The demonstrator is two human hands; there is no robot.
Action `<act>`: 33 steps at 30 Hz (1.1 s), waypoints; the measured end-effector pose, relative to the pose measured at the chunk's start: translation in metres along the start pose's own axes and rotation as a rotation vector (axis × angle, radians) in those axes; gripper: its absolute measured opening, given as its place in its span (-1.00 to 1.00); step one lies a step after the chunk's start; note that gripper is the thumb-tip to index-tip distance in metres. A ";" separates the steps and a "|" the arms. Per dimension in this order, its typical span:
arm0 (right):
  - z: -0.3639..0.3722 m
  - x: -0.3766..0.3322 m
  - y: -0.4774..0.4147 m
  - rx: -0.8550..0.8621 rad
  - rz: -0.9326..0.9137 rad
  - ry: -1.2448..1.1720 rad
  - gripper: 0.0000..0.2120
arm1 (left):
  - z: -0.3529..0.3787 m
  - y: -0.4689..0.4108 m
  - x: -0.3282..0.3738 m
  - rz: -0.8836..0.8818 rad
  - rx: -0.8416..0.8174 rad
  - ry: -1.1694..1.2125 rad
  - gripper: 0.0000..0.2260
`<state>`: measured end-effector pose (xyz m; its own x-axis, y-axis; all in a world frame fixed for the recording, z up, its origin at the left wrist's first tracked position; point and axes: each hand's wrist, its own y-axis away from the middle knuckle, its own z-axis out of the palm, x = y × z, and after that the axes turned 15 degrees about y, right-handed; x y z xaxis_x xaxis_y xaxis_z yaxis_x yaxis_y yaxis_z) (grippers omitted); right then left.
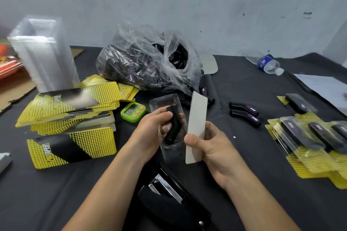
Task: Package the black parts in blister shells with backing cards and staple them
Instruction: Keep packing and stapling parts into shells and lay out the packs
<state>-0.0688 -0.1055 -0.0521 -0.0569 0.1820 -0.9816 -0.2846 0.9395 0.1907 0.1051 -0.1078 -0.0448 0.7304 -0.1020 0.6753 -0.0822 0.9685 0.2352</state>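
Observation:
My left hand [153, 127] grips a clear blister shell [166, 103] with a black part [173, 124] lying inside it, above the table's middle. My right hand [210, 144] pinches a backing card [197, 125], its blank pale side toward me, upright beside the shell's right edge. A black stapler [169, 191] lies on the table just below both hands. Two loose black parts [244, 111] lie to the right.
Yellow-and-black backing cards [69, 110] are piled at left, with a tall stack of clear shells [43, 52] behind. A plastic bag of black parts [148, 60] sits at the back. Finished packs [309, 137] lie at right. Also here: a green timer [133, 111] and a water bottle [266, 63].

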 end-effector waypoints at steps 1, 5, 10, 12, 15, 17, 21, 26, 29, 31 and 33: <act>-0.001 0.000 0.000 -0.010 -0.003 0.015 -0.40 | 0.000 0.000 0.000 -0.015 -0.014 0.000 -0.84; -0.004 0.003 -0.004 0.017 0.052 0.073 -0.77 | -0.001 -0.001 -0.003 -0.042 -0.052 -0.079 -0.80; -0.003 0.006 -0.011 0.166 0.061 0.078 -0.85 | -0.005 -0.002 -0.006 0.012 -0.045 -0.255 -0.71; -0.008 0.007 -0.015 0.257 0.058 0.071 -0.86 | -0.006 -0.001 -0.009 0.076 -0.001 -0.346 -0.66; -0.018 0.008 -0.022 0.322 0.058 0.144 -0.86 | -0.008 0.000 -0.013 0.185 0.108 -0.501 -0.68; -0.021 0.009 -0.024 0.313 0.058 0.210 -0.87 | -0.011 -0.001 -0.014 0.272 0.177 -0.745 -0.78; -0.019 0.011 -0.027 0.372 0.038 0.401 -0.84 | -0.011 0.000 -0.014 0.279 0.227 -0.906 -0.96; -0.017 0.003 -0.018 0.497 -0.078 0.684 -0.53 | -0.010 0.001 -0.013 0.160 0.233 -0.668 -0.82; -0.018 -0.002 -0.009 0.523 -0.170 0.693 -0.48 | -0.008 0.002 -0.014 0.148 0.262 -0.613 -0.81; -0.018 -0.006 -0.003 0.501 -0.202 0.695 -0.55 | -0.008 0.001 -0.014 0.157 0.291 -0.609 -0.82; -0.015 -0.008 0.004 0.442 -0.216 0.736 -0.61 | -0.007 0.001 -0.013 0.169 0.326 -0.605 -0.85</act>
<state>-0.0843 -0.1077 -0.0439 -0.6895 -0.1024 -0.7170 0.0269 0.9856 -0.1667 0.1002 -0.1038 -0.0588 0.1931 -0.1566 0.9686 -0.4293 0.8742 0.2270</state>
